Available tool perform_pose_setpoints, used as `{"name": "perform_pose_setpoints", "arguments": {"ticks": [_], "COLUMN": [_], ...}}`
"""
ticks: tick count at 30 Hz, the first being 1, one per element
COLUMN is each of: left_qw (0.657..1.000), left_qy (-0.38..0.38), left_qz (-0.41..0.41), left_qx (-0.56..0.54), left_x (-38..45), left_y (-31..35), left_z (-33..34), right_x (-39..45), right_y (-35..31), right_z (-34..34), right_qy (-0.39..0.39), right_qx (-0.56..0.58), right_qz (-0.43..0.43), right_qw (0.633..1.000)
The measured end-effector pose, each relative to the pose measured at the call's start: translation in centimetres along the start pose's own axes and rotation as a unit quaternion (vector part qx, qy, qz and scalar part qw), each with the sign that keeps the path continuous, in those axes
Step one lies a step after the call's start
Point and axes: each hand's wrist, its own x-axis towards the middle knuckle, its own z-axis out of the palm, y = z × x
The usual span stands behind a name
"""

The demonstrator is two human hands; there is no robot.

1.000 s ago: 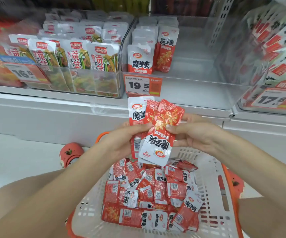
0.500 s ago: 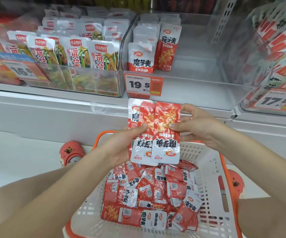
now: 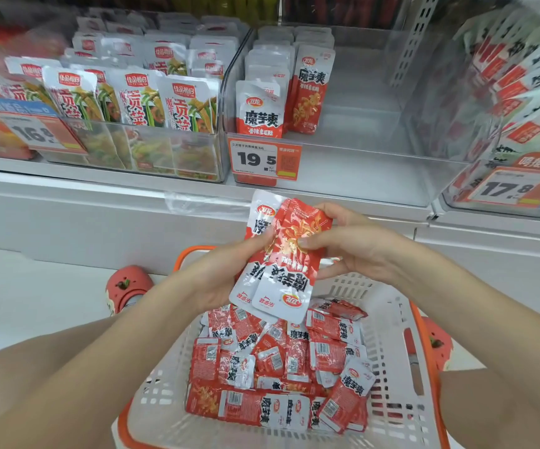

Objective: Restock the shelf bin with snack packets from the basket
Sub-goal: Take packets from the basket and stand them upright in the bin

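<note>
I hold a small stack of red-and-white snack packets (image 3: 286, 264) above the basket, most of them upside down. My left hand (image 3: 216, 273) grips the stack from the left, thumb on the front. My right hand (image 3: 352, 251) pinches the top packet from the right. Below, the white basket (image 3: 388, 319) with an orange rim holds several more of the same packets (image 3: 278, 367) in a loose heap. The clear shelf bin (image 3: 359, 176) behind the 19.5 price tag (image 3: 263, 158) holds two short rows of matching packets (image 3: 263, 108) at its left side.
To the left a bin (image 3: 132, 150) is full of green-and-white packets, with a 16.8 tag. To the right stands another clear bin (image 3: 505, 192) with a 17.8 tag. A white ledge runs under the shelf. Two red shoes (image 3: 127, 286) flank the basket on the pale floor.
Both hands kept the stack in front of the ledge. The front packet was turned upright beside the others, then slid over them at a slight tilt. The view moved closer to the shelf.
</note>
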Motion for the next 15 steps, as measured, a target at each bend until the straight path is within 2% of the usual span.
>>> {"name": "perform_pose_setpoints", "arguments": {"ticks": [3, 5, 8, 11, 13, 15], "left_qw": [0.998, 0.998, 0.999, 0.992, 0.985, 0.981], "left_qy": [-0.062, -0.054, 0.018, 0.120, 0.158, 0.172], "left_qz": [-0.010, -0.030, -0.004, -0.011, -0.035, -0.021], "left_qx": [-0.013, -0.001, -0.029, -0.042, -0.067, -0.085], "left_x": [0.0, 0.3, 1.1, 1.3, 1.0, 0.6], "left_y": [0.3, 0.4, 0.3, 0.4, 0.6, 0.7], "left_z": [-0.9, -1.7, -2.1, -2.3, -2.7, -3.1], "right_x": [0.3, 0.3, 0.1, -0.5, -1.2, -2.0], "right_y": [-0.2, -0.5, -1.1, -1.8, -2.4, -3.1], "right_z": [-0.4, -1.0, -2.0, -3.0, -3.8, -4.4], "right_qy": [0.006, 0.008, 0.016, 0.022, 0.021, 0.026], "right_qx": [0.028, 0.047, 0.074, 0.041, 0.014, 0.025], "right_qz": [0.017, 0.022, 0.015, 0.004, -0.011, -0.035], "right_qw": [0.999, 0.999, 0.997, 0.999, 1.000, 0.999]}}
